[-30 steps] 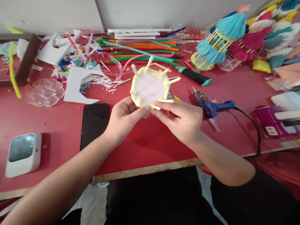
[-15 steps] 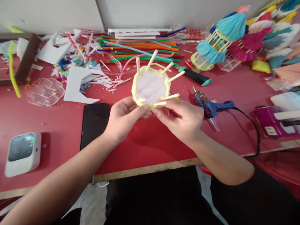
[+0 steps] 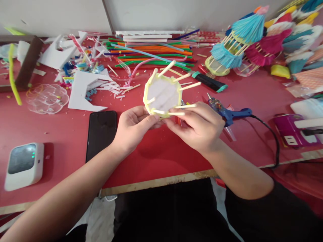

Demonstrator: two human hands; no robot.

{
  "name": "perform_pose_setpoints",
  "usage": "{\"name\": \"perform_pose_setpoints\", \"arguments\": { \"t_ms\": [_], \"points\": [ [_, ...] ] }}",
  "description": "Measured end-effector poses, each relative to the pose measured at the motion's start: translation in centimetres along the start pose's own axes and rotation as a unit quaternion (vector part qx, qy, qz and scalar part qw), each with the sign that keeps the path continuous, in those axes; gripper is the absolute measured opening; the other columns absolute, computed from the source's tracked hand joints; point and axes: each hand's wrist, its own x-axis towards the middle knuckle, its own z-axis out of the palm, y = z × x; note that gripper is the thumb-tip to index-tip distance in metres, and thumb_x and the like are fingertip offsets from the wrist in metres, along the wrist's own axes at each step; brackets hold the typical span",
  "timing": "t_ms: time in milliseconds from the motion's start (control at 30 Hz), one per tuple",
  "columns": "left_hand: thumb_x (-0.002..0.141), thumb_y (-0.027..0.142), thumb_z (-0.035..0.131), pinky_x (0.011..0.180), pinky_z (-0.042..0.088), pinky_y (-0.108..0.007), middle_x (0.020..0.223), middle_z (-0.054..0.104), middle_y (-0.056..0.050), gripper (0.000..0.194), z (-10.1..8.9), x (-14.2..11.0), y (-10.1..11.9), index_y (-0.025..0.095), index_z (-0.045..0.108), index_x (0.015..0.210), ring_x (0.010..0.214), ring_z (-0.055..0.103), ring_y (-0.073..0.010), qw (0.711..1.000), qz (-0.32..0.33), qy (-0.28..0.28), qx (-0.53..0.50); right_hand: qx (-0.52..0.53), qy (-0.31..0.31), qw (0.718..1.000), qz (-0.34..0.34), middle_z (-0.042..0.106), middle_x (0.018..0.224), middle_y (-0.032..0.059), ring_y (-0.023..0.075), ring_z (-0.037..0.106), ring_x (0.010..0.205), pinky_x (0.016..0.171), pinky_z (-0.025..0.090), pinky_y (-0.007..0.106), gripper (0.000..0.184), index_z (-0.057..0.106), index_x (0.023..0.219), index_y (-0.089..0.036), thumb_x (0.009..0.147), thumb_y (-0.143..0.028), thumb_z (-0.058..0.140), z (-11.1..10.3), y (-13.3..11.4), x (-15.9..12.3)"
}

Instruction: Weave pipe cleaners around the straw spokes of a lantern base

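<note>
Between my two hands, raised over the table, is a round white disc (image 3: 164, 94) with a pale yellow edging and several short wooden sticks standing out around its rim. My left hand (image 3: 137, 126) pinches the near-left edge, thumb on top and fingers curled beneath. At the near-right edge, my right hand (image 3: 198, 126) grips the rim with thumb and fingers, close to two of the sticks. The disc is tipped, so its face with the sticks shows to me. Parts of my fingers are hidden under it.
A blue glue gun (image 3: 224, 112) with a black cord lies right, near a black-and-green cutter (image 3: 210, 81). A phone (image 3: 101, 134) and a white device (image 3: 24, 166) lie left. Coloured pipe cleaners (image 3: 151, 53), foam scraps (image 3: 85, 90) and blue stick-and-paper models (image 3: 227, 55) line the back.
The disc has turned and tilted in my hands, its sticks now leaning more to the right. My right hand has shifted slightly right; my left hand has barely moved.
</note>
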Motion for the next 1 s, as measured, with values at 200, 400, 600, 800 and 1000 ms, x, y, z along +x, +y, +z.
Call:
{"name": "perform_pose_setpoints", "arguments": {
  "t_ms": [200,400,600,800,1000],
  "points": [
    [0.072,0.025,0.082,0.076,0.066,-0.029,0.078,0.079,-0.004,0.016,0.0,0.0,-0.1,0.015,0.075,0.081,0.072,0.078,-0.0189,1.000,-0.003,0.004,0.006,0.015,-0.006,0.999,-0.028,0.078,0.087,0.0051,0.0168,0.076,0.080,0.073,0.064,0.026,0.010,0.074,0.096,-0.021,0.086,-0.019,0.075,0.0,0.2,0.0],
    [0.074,0.026,0.083,0.080,0.066,-0.033,0.079,0.080,-0.006,0.016,-0.1,0.0,0.0,0.014,0.075,0.082,0.075,0.079,-0.0214,1.000,-0.003,-0.018,-0.006,0.025,-0.009,1.000,-0.008,0.079,0.084,0.0029,0.0127,0.072,0.068,0.066,0.061,0.024,0.004,0.074,0.091,-0.022,0.087,-0.020,0.074,0.0,0.2,-0.2],
    [0.077,0.031,0.085,0.081,0.066,-0.031,0.088,0.082,-0.008,0.023,-0.3,-0.1,-0.3,0.014,0.076,0.090,0.080,0.080,-0.0213,0.999,0.022,-0.036,0.010,0.135,-0.028,0.977,0.160,0.078,0.083,0.0027,0.0112,0.065,0.059,0.056,0.057,0.025,0.003,0.075,0.087,-0.022,0.085,-0.023,0.077,-0.1,-0.6,0.0],
    [0.077,0.037,0.085,0.086,0.065,-0.033,0.094,0.082,-0.009,0.030,-0.2,-0.3,-0.2,0.015,0.076,0.095,0.087,0.080,-0.0234,0.998,0.037,-0.043,0.035,0.180,-0.024,0.955,0.236,0.076,0.079,0.0012,0.0107,0.064,0.059,0.056,0.055,0.025,0.003,0.076,0.085,-0.021,0.086,-0.024,0.076,-0.1,-1.2,0.2],
    [0.076,0.037,0.085,0.083,0.065,-0.032,0.092,0.082,-0.010,0.029,-0.2,-0.2,-0.2,0.015,0.076,0.093,0.088,0.080,-0.0242,0.999,0.023,-0.024,0.034,0.174,-0.027,0.953,0.247,0.078,0.085,0.0013,0.0122,0.066,0.063,0.056,0.056,0.026,0.002,0.077,0.087,-0.023,0.086,-0.022,0.076,0.1,-1.4,0.1]
  ]
}}
